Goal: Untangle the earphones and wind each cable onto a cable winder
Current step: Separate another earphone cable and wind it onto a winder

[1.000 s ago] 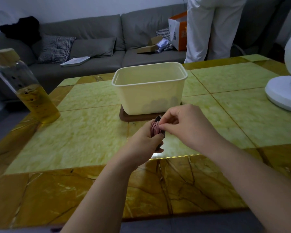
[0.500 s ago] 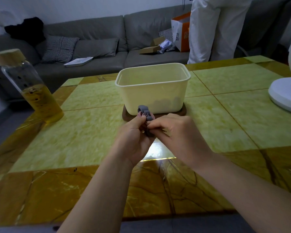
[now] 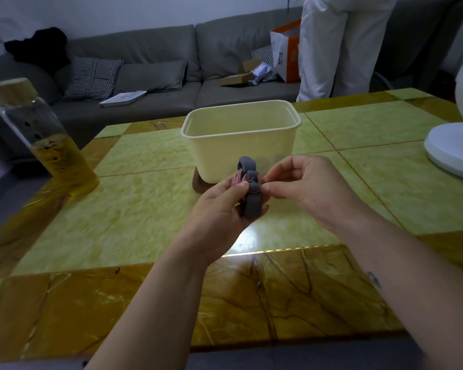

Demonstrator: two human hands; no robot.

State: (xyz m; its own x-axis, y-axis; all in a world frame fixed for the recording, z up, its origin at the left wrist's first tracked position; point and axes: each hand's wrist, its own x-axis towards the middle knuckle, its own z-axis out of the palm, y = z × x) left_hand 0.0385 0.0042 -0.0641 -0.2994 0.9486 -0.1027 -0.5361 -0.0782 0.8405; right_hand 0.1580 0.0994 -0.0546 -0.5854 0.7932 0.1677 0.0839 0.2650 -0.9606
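Hands higher than before: cable winder (image 3: 252, 206) gripped in left hand (image 3: 219, 213), pinched by right hand (image 3: 305, 188).

Grey cable winder (image 3: 252, 206) in left hand (image 3: 219, 212)

Centre frame, the grey rubbery cable winder (image 3: 252, 206) looks matt and soft, wrapped in a thin pink smooth-coated earphone cable (image 3: 238, 180). Behind it sits the cream plastic tub (image 3: 241, 145), smooth and satin, on a dark wooden coaster (image 3: 197, 183). The yellow-and-amber marble-look table (image 3: 145, 209) is polished and throwing glare. At left, a clear glass bottle (image 3: 46, 137) with a pale wooden cap (image 3: 10, 90). Across the top, a grey woven-cloth sofa (image 3: 150, 54).
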